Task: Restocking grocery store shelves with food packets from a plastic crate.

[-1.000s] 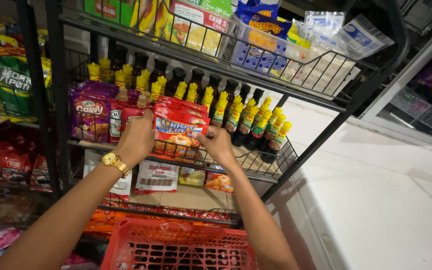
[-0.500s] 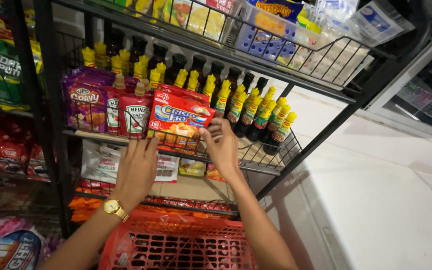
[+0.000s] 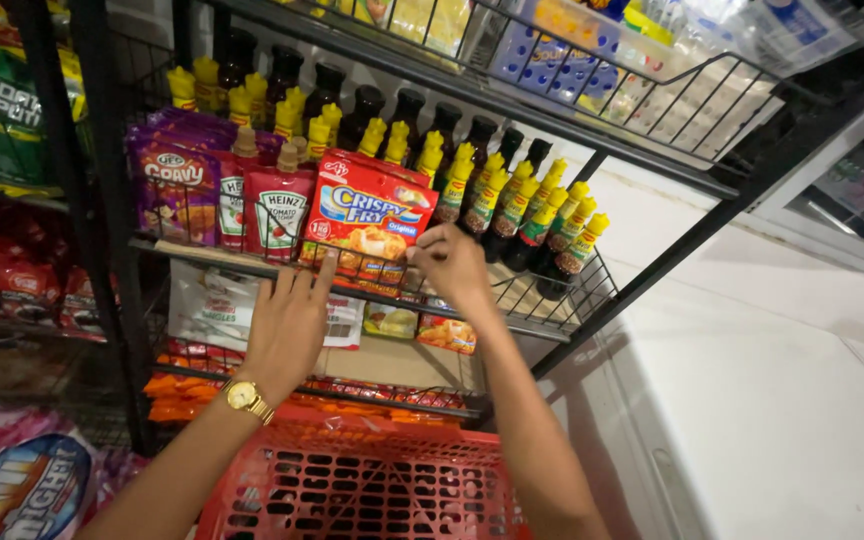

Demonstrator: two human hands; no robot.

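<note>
My right hand (image 3: 452, 265) grips the lower right corner of a red breading-mix packet (image 3: 367, 215) that stands in the middle wire shelf (image 3: 552, 325). My left hand (image 3: 287, 325), with a gold watch on the wrist, hovers open-fingered just below the packet's left side, in front of the shelf rail, holding nothing. Red ketchup pouches (image 3: 272, 205) and purple gravy packets (image 3: 172, 185) stand to the left of the packet. Dark sauce bottles with yellow caps (image 3: 522, 205) fill the shelf behind and to the right.
A red plastic basket (image 3: 352, 485) sits below my arms. The upper wire shelf (image 3: 592, 85) holds blue and clear packets. Lower shelves carry white and orange packets. More snack bags hang on a rack at the left (image 3: 12, 280). A white surface (image 3: 782, 400) lies at the right.
My left hand dropped away from the red packet and now hangs below the shelf rail. My right hand stayed at the packet's right corner. The camera moved closer.
</note>
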